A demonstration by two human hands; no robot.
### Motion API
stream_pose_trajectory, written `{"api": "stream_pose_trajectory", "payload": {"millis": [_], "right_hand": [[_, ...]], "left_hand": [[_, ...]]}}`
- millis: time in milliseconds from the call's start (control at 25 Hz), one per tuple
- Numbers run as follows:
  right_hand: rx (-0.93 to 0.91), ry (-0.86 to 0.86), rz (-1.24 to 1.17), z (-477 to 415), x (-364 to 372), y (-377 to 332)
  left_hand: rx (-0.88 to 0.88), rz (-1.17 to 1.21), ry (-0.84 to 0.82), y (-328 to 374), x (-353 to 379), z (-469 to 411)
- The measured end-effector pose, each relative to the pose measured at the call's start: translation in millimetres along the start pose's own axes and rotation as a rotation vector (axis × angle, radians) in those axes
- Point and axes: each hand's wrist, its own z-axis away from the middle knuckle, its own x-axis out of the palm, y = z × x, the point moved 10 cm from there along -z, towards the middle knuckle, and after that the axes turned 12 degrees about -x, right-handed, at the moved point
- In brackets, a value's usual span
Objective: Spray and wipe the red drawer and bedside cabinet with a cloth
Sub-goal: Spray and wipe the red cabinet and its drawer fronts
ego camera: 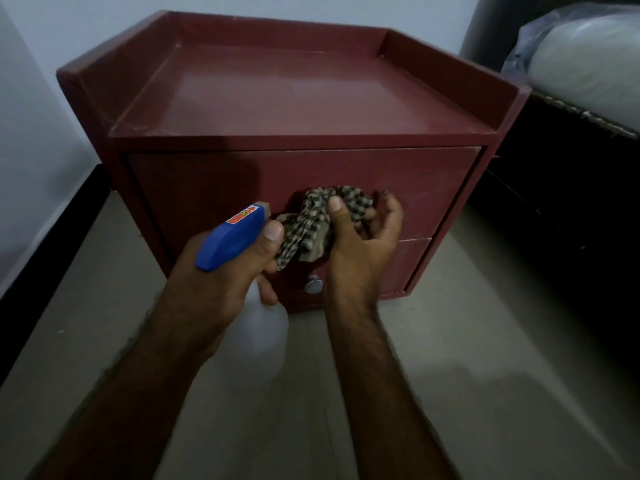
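The red bedside cabinet (pixel 304 95) stands on the floor in front of me, with a rimmed top and two drawers. My left hand (pixel 225 271) grips a spray bottle (pixel 232 237) with a blue head and a white body, its nozzle aimed at the upper drawer (pixel 415 188). My right hand (pixel 363 244) holds a bunched checked cloth (pixel 311 223) in front of that drawer's face. Below my hands, the lower drawer (pixel 412 265) shows a round metal knob (pixel 313 285).
A pale wall with a dark skirting runs along the left. A dark bed base (pixel 571 202) with a plastic-wrapped mattress (pixel 588 64) stands close on the right. Pale floor tiles (pixel 485 375) spread around me.
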Motion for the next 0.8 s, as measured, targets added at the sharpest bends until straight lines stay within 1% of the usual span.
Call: {"api": "stream_pose_trajectory", "payload": {"millis": [160,240,280,320,400,520,560,600,680,800], "right_hand": [[-0.292,-0.270,0.272,4,11,-21],[-0.423,-0.347,0.399,3,10,-26],[-0.437,-0.354,0.399,1,8,-27],[-0.407,-0.347,0.357,-1,5,-26],[-0.276,-0.290,0.243,-7,1,-20],[-0.052,-0.127,0.077,-7,-4,-5],[-0.005,-0.078,0.042,-6,-5,-2],[0.006,-0.048,0.038,-5,-5,-2],[-0.060,-0.063,0.095,-1,2,-9],[-0.235,-0.207,0.279,3,16,-24]], "left_hand": [[0.010,0.042,-0.033,4,1,0],[0.001,0.049,-0.029,1,0,-2],[-0.013,0.059,-0.019,0,-1,-3],[-0.025,0.066,-0.008,-1,-3,-3],[-0.032,0.064,0.003,0,-5,-3],[-0.025,0.057,-0.008,2,-7,-1],[-0.029,0.058,-0.011,1,-8,-1],[-0.035,0.061,-0.010,0,-10,-1],[-0.037,0.055,-0.008,-1,-12,-1],[-0.040,0.060,-0.013,-3,-12,-1]]}}
